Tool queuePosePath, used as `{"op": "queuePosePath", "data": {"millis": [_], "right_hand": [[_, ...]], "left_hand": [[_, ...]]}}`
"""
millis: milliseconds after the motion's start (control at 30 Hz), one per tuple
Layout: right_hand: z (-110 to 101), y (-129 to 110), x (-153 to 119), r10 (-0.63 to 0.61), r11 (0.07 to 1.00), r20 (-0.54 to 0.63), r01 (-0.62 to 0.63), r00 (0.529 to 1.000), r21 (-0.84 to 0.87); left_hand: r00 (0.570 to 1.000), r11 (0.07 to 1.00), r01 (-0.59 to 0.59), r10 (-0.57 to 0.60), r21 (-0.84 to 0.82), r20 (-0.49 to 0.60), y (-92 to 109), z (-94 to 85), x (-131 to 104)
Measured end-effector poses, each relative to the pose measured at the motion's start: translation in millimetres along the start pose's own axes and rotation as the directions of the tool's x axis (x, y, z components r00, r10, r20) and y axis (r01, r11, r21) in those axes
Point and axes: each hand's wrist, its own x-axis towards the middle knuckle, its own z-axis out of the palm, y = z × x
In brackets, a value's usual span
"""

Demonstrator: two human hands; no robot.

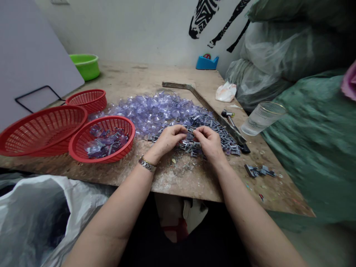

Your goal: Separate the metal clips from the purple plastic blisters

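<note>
My left hand (172, 139) and my right hand (208, 141) face each other low over the table's middle. The fingers of each are pinched together, and a small clear purplish piece shows faintly between them. Beneath and right of them spreads a heap of small grey plastic parts (228, 142). Behind lies a large pile of clear purple pieces (150, 111). At the left, a red basket (130, 142) holds some purple pieces with grey parts among them.
Two more red baskets (41, 128) sit far left, near a green basin (88, 66). A bent metal bar (203, 99) borders the pile. A glass (261, 118), a blue tape dispenser (207, 63) and green sacks (306, 141) are on the right.
</note>
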Motion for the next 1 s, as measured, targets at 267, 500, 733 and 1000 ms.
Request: {"op": "queuePosePath", "data": {"millis": [267,500,733,1000], "right_hand": [[1.1,-9.1,-2.9,0.033,0.994,0.095,-0.042,0.995,0.102],[4.7,-12.3,-5.2,0.042,0.985,0.117,-0.061,0.992,0.159],[2.8,-10.5,-5.1,0.054,0.984,0.095,-0.069,0.994,0.165],[-1.6,-12.2,-3.5,0.122,0.954,0.076,-0.138,0.99,0.268]], "left_hand": [[0.993,0.921,0.104,-0.116,-0.375,-0.008,4.2,-2.7,-2.3],[0.986,0.961,-0.003,-0.043,-0.275,-0.158,-3.9,0.0,2.7],[0.996,0.988,0.035,-0.047,-0.147,-0.081,1.6,1.7,1.2],[0.998,0.966,0.067,-0.064,-0.248,0.017,7.4,-0.4,-4.1]]}}
